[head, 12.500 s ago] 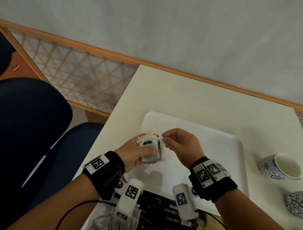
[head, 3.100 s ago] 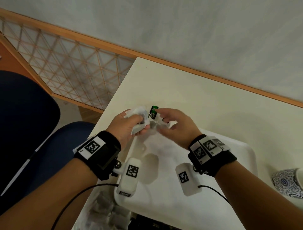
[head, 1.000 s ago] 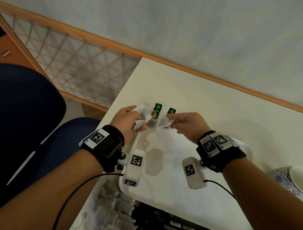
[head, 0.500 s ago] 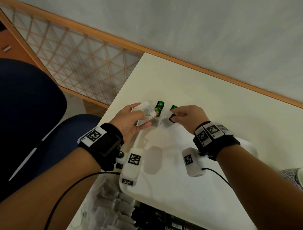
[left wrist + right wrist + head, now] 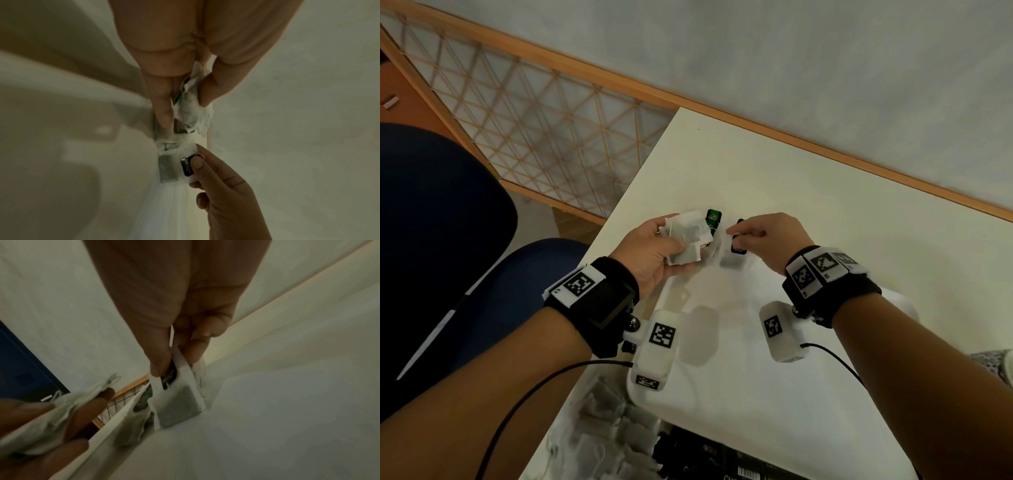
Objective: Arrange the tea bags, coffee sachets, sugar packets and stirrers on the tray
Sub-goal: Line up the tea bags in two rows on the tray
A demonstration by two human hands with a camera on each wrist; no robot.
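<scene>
My left hand (image 5: 671, 246) grips a crumpled bunch of white tea bags (image 5: 686, 236) over the far left corner of the white tray (image 5: 739, 394). A tea bag with a green tag (image 5: 714, 218) stands just beyond that bunch. My right hand (image 5: 748, 236) pinches a single tea bag (image 5: 732, 255) by its top, thumb on its dark tag. In the right wrist view this tea bag (image 5: 179, 404) hangs upright, its lower edge at the tray (image 5: 267, 418). In the left wrist view my fingers (image 5: 162, 104) curl round the bunch (image 5: 193, 112).
A loose pile of tea bags (image 5: 606, 431) and black sachets (image 5: 705, 457) lie at the table's near edge, in front of the tray. A patterned cup (image 5: 996, 363) shows at the right border. A blue chair (image 5: 448, 240) stands left of the table, by a lattice screen (image 5: 534, 120).
Both hands moved from the tray's middle to its far left corner. In the last second my right hand drew its tea bag closer to the bunch and lower; its tag now shows dark.
</scene>
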